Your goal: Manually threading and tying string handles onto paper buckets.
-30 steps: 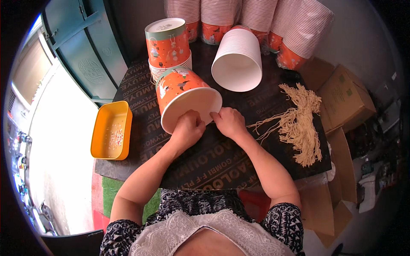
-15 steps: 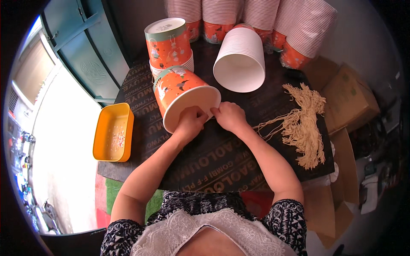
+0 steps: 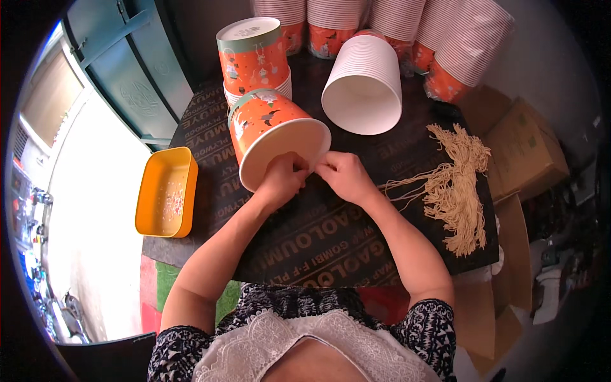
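An orange paper bucket [image 3: 267,124] with a green band and small printed figures lies tipped on its side, its white mouth toward me. My left hand [image 3: 284,180] reaches into that mouth, fingers pinched together near the inner right wall. Just outside the right part of the rim, my right hand [image 3: 347,176] has thumb and fingertips closed together. What either pinch holds is too small or hidden to make out. The two hands almost meet at the rim. To the right lies a bundle of beige cords [image 3: 459,191], several loose strands trailing toward my right wrist.
Upside-down orange buckets [image 3: 253,63] are stacked behind the tipped one. A nested stack of white-lined buckets [image 3: 363,102] lies farther right. Wrapped bucket stacks [image 3: 468,48] line the back. A yellow bin [image 3: 167,194] with small bits stands left; cardboard boxes [image 3: 525,146] are beyond the table's right edge.
Both hands stay at the bucket's rim with small finger movements. The right hand's fingers have shifted slightly against the rim. The whole view has moved a little.
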{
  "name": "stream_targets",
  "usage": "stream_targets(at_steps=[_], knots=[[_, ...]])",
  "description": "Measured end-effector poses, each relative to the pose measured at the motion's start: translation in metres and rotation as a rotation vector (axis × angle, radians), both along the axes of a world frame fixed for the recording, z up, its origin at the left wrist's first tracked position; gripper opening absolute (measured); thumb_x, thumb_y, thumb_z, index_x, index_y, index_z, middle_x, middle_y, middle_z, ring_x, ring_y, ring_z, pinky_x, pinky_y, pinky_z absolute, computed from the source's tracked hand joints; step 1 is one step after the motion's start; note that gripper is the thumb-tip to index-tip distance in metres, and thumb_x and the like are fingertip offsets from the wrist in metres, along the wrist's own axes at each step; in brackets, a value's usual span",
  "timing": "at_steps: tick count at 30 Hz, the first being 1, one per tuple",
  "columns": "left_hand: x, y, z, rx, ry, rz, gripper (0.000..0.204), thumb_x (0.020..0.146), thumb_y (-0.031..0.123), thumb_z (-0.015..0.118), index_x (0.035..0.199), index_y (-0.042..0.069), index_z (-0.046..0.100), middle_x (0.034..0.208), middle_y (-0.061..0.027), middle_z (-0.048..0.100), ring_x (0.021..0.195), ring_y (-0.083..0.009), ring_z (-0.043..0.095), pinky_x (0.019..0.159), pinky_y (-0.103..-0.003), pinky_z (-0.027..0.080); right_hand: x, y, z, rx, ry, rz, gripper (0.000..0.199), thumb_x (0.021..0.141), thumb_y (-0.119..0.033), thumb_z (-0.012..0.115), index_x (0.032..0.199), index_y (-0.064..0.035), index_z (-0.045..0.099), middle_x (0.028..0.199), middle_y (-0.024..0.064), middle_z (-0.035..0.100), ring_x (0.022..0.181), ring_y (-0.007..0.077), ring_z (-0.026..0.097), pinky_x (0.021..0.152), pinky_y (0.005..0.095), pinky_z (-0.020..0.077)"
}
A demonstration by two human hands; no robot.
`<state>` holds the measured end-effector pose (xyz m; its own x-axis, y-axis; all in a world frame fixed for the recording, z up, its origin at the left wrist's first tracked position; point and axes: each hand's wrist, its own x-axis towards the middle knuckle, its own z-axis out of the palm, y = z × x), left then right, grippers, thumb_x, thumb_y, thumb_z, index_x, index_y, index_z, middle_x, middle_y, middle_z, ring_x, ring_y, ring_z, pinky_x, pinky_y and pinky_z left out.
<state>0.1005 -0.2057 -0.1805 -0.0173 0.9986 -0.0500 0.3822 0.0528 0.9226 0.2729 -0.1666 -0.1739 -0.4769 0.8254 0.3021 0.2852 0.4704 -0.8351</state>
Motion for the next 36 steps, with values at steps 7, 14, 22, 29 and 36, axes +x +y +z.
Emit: stream_targets(at_steps=[7,14,22,29,36], knots=[[0.003,0.001,-0.005,0.174,0.13,-0.03,0.013,0.079,0.009,0.068,0.083,-0.002,0.064,0.075,-0.0122,0.066,0.072,-0.0216,0.063,0.066,-0.033,0.05,-0.007,0.004,-0.014,-0.158,0.133,-0.062,0.018,0.083,-0.012,0.062,0.082,0.0053,0.065,0.071,0.0187,0.066,0.063,0.0214,0.064,0.059,0.0346,0.048],[0.004,0.002,-0.007,0.195,0.145,0.046,0.01,0.079,0.006,0.066,0.082,-0.003,0.064,0.077,-0.0137,0.066,0.074,-0.0232,0.063,0.068,-0.033,0.05,-0.006,-0.006,-0.004,-0.056,0.211,0.007,0.013,0.082,-0.009,0.057,0.083,0.0022,0.063,0.073,0.0187,0.064,0.062,0.0244,0.064,0.059,0.0364,0.0485],[-0.001,0.001,0.005,0.006,-0.043,0.004,0.008,0.085,0.007,0.06,0.083,-0.001,0.059,0.069,-0.0044,0.058,0.06,-0.012,0.056,0.051,-0.027,0.046,-0.004,-0.011,-0.008,0.486,-0.202,-0.146,0.02,0.078,-0.007,0.057,0.096,-0.0056,0.065,0.081,0.0185,0.065,0.072,0.0362,0.064,0.064,0.0452,0.0533],[-0.001,-0.001,0.012,-0.025,-0.143,-0.083,0.009,0.088,0.01,0.059,0.084,0.002,0.057,0.068,-0.0025,0.056,0.057,-0.0098,0.052,0.048,-0.024,0.042,-0.009,-0.008,-0.017,0.312,-0.115,-0.125,0.023,0.084,-0.004,0.055,0.105,-0.0034,0.065,0.076,0.0199,0.064,0.07,0.0341,0.065,0.061,0.0402,0.0511],[-0.002,-0.001,0.012,-0.044,-0.184,-0.117,0.009,0.088,0.01,0.059,0.086,0.002,0.057,0.068,-0.0018,0.055,0.056,-0.01,0.05,0.049,-0.023,0.041,-0.006,-0.005,-0.009,0.134,-0.124,-0.069,0.021,0.083,-0.005,0.059,0.103,-0.0027,0.065,0.075,0.0187,0.065,0.065,0.0291,0.066,0.058,0.034,0.049]])
